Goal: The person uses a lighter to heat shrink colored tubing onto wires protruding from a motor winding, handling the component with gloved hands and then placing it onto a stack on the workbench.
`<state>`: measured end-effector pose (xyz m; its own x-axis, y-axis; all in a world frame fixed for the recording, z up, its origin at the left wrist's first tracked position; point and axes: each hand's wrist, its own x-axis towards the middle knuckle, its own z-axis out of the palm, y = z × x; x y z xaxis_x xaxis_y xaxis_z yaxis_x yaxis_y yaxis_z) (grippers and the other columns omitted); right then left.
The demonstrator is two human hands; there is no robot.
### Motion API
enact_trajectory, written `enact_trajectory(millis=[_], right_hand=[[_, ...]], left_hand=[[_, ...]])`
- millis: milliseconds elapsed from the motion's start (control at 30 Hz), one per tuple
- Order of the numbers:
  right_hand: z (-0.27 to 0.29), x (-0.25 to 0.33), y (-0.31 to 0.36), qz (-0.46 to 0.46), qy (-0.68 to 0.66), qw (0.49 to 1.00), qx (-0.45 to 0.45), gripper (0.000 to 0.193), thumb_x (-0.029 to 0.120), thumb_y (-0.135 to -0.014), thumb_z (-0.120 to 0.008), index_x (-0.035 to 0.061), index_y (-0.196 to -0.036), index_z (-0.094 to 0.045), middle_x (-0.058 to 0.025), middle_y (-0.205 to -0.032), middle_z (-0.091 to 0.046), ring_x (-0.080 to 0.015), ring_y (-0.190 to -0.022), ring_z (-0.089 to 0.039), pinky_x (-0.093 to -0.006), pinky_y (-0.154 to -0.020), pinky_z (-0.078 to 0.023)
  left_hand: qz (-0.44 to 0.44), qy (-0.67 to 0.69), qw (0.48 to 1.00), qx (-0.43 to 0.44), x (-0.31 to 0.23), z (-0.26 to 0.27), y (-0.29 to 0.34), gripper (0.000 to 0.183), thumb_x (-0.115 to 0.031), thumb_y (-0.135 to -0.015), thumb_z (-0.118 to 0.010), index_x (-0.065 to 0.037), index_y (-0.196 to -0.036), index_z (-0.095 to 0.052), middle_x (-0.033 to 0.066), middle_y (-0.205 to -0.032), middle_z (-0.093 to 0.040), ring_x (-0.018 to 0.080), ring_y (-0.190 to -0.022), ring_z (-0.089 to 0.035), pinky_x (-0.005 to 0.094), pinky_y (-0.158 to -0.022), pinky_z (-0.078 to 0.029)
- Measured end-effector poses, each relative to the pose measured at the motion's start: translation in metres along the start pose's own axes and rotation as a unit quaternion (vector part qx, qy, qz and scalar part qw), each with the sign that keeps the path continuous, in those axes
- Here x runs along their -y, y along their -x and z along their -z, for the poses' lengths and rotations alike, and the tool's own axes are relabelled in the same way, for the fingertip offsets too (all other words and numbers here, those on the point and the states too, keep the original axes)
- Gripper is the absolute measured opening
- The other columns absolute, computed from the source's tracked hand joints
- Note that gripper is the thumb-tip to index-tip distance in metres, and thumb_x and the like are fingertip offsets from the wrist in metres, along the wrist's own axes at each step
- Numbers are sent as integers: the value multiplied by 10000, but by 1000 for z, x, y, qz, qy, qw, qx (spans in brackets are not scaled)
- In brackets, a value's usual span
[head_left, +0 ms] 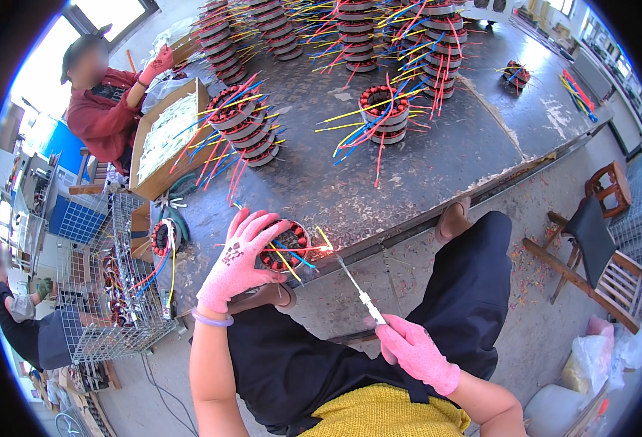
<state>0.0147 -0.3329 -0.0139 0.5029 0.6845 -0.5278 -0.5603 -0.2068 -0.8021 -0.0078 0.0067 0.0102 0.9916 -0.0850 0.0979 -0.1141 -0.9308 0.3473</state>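
A motor stator (268, 264) with red, blue and yellow lead wires lies at the table's near edge. My left hand (244, 255), in a pink glove, grips its left side; the fingertips reach over the top and the thumb rests at the front. My right hand (416, 353), also gloved in pink, is closed around the handle of a slim tool (357, 288) with a white grip and a thin metal shaft. The tool's tip meets the end of a red lead wire (308, 248), where a bright orange glow shows. Part of the stator is hidden behind my left hand.
Stacked stators (247, 127) and a shorter stack (384, 116) stand farther back on the dark table (321, 193). A stator (165, 237) and pliers (177, 207) lie to the left, above a wire basket (113, 320). A co-worker (106, 102) sits behind a cardboard box (166, 138).
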Motion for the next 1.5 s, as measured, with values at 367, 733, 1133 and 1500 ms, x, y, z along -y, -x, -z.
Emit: enact_trajectory(millis=[367,733,1133,1500], right_hand=[[-1,7,1,1,16,1000,3,329,222,-1042,-495,-7,-1256,-592,19,-691,-500,-62,-598,-456,-245,-551,-377],[1,-2,-1,3,11,1000,0,340,225,-1044,-491,-5,-1272,-594,12,-694,-510,-68,-602,-472,-253,-569,-401],[0,4,0,7,41,999,9,383,241,-1053,-499,-20,-1324,-568,30,-714,-500,-51,-628,-449,-221,-565,-354],[1,0,-2,3,5,1000,10,385,244,-1054,-502,-27,-1318,-569,41,-721,-485,-48,-626,-442,-217,-562,-349]], left_hand=[[-1,-2,1000,5,-1,1,-1,918,-222,-535,-866,-116,-1389,-547,95,-1398,-523,305,-1390,-411,497,-1237,-201],[-3,-1,1000,2,-1,1,-1,892,-223,-551,-855,-114,-1383,-551,97,-1393,-526,310,-1385,-416,498,-1235,-205],[-2,-3,1000,0,-1,0,0,896,-223,-544,-852,-112,-1380,-550,93,-1387,-529,309,-1379,-423,501,-1234,-204],[0,-1,1000,3,-1,0,0,914,-206,-538,-860,-119,-1391,-543,92,-1396,-524,306,-1391,-409,498,-1237,-200]])
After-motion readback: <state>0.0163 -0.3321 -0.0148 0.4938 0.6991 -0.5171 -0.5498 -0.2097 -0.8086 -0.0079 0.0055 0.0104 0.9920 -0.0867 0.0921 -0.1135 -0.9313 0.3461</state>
